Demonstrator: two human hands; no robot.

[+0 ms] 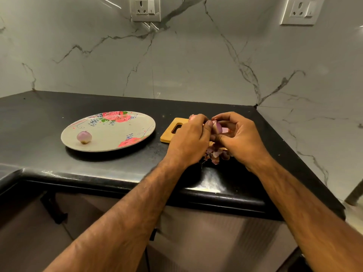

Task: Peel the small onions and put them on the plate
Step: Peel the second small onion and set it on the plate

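A small purple onion (217,127) is held above the wooden cutting board (170,132) between my two hands. My left hand (188,140) pinches it from the left with thumb and fingers, and my right hand (240,137) curls round it from the right. One peeled onion (84,137) lies on the left part of the flowered plate (121,132). Another small onion (192,117) peeks out behind my left fingers on the board. A heap of loose onion skins (216,153) lies under my hands.
The black counter (59,163) ends in a rounded front edge close to my forearms. Marble walls close off the back and the right side. Two wall sockets (145,8) sit high on the wall.
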